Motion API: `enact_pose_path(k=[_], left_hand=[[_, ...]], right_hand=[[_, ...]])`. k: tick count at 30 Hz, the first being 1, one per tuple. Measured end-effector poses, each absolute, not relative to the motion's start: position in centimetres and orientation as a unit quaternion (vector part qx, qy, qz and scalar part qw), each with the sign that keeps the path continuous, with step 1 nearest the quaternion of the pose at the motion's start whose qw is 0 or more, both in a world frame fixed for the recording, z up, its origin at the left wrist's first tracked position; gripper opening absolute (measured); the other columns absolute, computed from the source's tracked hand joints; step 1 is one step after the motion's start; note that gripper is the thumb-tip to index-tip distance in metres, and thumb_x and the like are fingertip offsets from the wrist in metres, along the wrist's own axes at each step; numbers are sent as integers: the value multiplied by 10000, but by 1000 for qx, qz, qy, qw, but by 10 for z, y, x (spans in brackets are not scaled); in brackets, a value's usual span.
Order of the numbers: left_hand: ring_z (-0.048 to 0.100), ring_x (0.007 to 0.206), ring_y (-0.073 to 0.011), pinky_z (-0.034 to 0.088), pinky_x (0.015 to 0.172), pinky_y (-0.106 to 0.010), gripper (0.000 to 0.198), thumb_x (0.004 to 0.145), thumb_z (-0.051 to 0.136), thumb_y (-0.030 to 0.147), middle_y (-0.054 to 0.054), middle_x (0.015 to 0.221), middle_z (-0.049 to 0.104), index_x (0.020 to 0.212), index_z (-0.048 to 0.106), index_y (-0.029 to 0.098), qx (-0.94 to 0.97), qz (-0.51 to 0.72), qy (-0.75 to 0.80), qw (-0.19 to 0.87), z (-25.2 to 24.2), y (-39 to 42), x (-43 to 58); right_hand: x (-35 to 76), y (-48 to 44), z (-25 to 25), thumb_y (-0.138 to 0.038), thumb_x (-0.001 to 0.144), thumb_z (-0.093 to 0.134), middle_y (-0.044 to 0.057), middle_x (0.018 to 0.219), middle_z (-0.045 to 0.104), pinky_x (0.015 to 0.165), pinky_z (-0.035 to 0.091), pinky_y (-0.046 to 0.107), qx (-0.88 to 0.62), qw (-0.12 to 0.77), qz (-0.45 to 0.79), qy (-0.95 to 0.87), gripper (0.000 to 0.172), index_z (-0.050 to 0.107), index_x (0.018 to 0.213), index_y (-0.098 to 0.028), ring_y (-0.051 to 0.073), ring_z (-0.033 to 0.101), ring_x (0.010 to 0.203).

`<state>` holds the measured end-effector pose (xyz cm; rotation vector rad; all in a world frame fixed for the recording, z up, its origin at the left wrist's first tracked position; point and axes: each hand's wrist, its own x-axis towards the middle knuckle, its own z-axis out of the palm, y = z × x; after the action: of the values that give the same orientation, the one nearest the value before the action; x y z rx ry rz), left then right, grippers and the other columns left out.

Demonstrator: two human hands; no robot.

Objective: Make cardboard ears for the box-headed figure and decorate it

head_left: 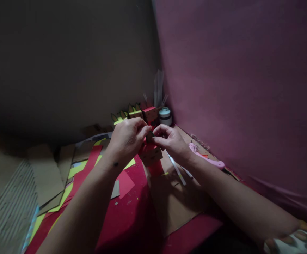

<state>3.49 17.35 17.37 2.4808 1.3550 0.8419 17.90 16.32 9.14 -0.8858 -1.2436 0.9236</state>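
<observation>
A small cardboard box figure (150, 157) with a red top and a drawn face stands between my hands. On its top is a small dark ear-shaped piece (149, 137). My left hand (129, 137) is closed, its thumb and fingertips pinching at that piece from the left. From the right, my right hand (171, 140) is closed too, with thumb and forefinger at the same piece. The figure's lower red part (155, 168) is dim, over a brown cardboard sheet (178, 208). My fingers partly hide the piece and the top.
Behind are similar figures with yellow tops (135, 114) and a red top (150, 112), and a pale jar (165, 116). White sticks (176, 168) and a pink-handled tool (208, 160) lie right. Red paper strips (86, 169) and cardboard pieces (46, 173) lie left. Walls close the far side.
</observation>
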Motion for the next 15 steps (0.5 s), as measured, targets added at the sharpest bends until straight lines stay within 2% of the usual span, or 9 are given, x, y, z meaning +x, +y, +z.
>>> enact_pose_path(k=[12, 15], left_hand=[[521, 539, -166, 366, 562, -287, 278, 821, 589, 322, -9, 522, 573, 583, 635, 187, 826, 277, 476, 119, 177, 184, 38], [567, 600, -182, 405, 606, -294, 319, 866, 546, 400, -27, 593, 629, 649, 648, 190, 821, 294, 473, 124, 177, 182, 34]], right_hand=[[178, 162, 93, -320, 662, 694, -49, 672, 540, 564, 349, 288, -378, 632, 415, -534, 160, 578, 702, -217, 119, 452, 611], [178, 162, 94, -320, 650, 715, -50, 673, 549, 573, 352, 291, -378, 632, 418, -531, 177, 584, 703, -214, 118, 461, 612]])
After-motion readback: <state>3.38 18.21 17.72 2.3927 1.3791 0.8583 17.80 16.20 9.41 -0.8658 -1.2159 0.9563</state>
